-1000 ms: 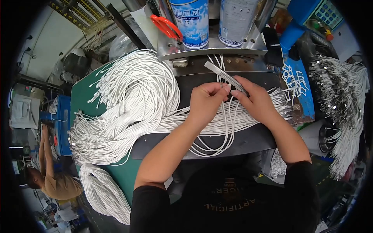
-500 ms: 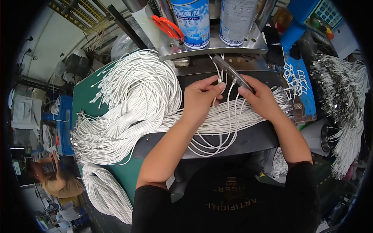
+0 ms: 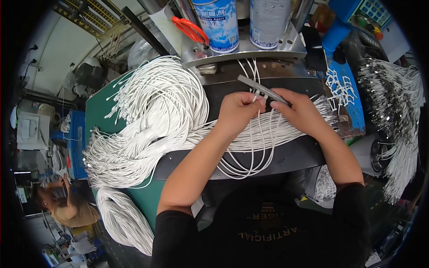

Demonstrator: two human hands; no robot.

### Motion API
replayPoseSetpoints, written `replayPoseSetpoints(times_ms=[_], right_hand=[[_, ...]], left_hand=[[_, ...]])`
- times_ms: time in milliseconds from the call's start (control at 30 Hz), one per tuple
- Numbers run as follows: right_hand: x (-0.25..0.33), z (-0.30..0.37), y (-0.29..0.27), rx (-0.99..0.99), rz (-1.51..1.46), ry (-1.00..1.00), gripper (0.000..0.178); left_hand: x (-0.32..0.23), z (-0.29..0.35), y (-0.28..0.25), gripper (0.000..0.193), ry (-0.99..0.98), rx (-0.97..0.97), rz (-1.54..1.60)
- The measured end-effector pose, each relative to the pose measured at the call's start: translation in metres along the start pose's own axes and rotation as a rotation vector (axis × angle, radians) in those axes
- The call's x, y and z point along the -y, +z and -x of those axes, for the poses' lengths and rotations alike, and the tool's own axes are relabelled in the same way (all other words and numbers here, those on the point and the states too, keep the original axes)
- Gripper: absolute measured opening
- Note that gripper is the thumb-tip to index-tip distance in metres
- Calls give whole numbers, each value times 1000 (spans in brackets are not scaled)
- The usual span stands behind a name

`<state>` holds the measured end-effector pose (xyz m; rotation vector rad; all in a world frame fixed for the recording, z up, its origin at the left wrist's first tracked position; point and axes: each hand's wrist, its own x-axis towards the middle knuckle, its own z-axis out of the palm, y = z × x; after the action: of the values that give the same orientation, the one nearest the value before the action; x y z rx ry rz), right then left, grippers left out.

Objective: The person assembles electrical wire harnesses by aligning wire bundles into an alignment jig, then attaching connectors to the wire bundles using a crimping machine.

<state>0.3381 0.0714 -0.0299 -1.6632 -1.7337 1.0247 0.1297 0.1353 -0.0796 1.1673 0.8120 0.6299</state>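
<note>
My right hand (image 3: 298, 111) grips one end of a narrow grey metal bar (image 3: 248, 83), thumb on top. The bar slants up to the left over the black worktop. Close against its near side, my left hand (image 3: 237, 112) pinches a white cable (image 3: 251, 145) between thumb and fingers. White cable ends meet the bar's edge there; how they sit in it is too small to tell. Loose loops of these cables hang down below both hands. Behind my hands runs a thick bundle of white cables (image 3: 214, 139), lying across the worktop.
A large coiled cable bundle (image 3: 174, 89) covers the green table at left, with another hank (image 3: 123, 221) below. Two spray cans (image 3: 217, 27) and red-handled scissors (image 3: 190, 30) stand on a metal ledge ahead. White plastic scraps (image 3: 340, 91) lie right. A person (image 3: 69, 207) works far left.
My left hand has moved right, bringing the pinched cable up against the bar. The bar's far end has dropped toward me, so it lies flatter.
</note>
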Motion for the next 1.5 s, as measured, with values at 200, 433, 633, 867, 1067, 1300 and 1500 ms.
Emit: replayPoseSetpoints(times_ms=[200,433,633,867,1067,1300,1500], right_hand=[[-44,18,7,-364,351,-334,34],[-31,-47,-17,-145,122,-180,32],[-22,-41,-9,-203,42,-168,29],[-19,-51,3,-219,116,-188,29],[-10,-126,-31,-317,524,-105,36],[-12,-226,-56,-816,149,-420,47],[-6,-172,-35,-271,-199,277,48]], left_hand=[[-21,-32,15,27,102,-539,130],[-37,-58,9,26,-58,-274,345],[-28,-31,8,22,-52,-271,294],[-28,-33,-6,23,-59,-273,302],[-82,-32,1,21,-102,-280,467],[-82,-109,-40,14,-7,-274,471],[-95,-21,-11,20,-207,-202,493]])
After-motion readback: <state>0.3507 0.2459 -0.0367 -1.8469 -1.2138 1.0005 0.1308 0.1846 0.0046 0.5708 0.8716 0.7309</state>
